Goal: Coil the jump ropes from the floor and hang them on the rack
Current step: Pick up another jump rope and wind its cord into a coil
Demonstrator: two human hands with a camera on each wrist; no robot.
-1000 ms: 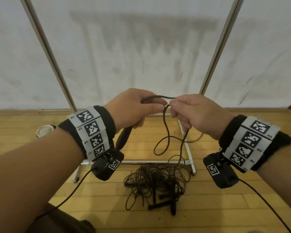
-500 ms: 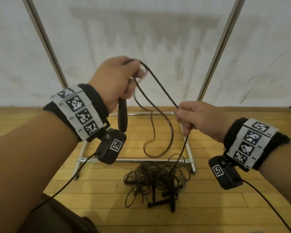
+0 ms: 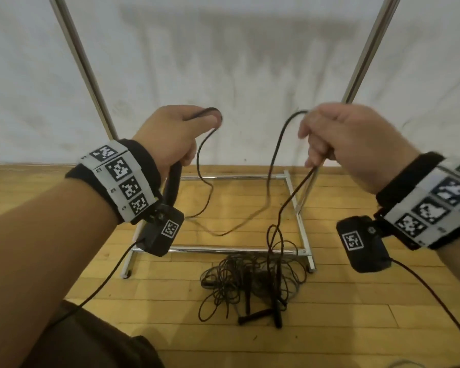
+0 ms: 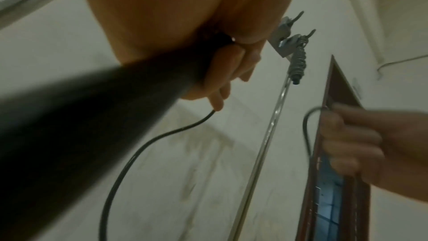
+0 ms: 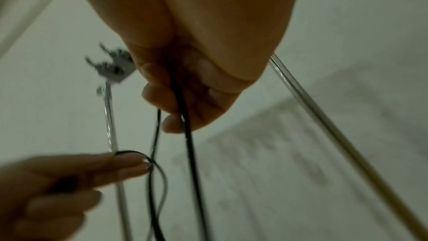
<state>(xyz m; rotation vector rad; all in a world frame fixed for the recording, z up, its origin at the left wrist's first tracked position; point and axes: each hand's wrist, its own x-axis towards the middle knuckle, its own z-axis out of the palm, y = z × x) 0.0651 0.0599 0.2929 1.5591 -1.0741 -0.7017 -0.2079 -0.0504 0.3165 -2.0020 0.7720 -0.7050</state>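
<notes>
My left hand (image 3: 175, 136) grips the black handle (image 3: 172, 187) of a jump rope, with a small loop of its cord (image 3: 209, 112) held under the thumb. My right hand (image 3: 337, 139) is closed round the same black cord (image 3: 276, 144) further along. A slack length of cord sags between the hands. From my right fist the cord drops to a tangled pile of black ropes and handles (image 3: 252, 282) on the wooden floor. In the left wrist view the handle (image 4: 92, 116) fills the lower left. The right wrist view shows cord strands (image 5: 188, 144) hanging from my right fist.
The chrome rack's base frame (image 3: 300, 221) lies on the floor behind the pile. Its two uprights (image 3: 83, 62) rise against a white wall. Hooks on the rack's top (image 4: 291, 30) show in the left wrist view. A dark trouser leg (image 3: 91, 341) sits at the lower left.
My left hand has come down from its raised position and my right hand has risen and moved right. The hands are now wider apart, with more cord drawn out between them.
</notes>
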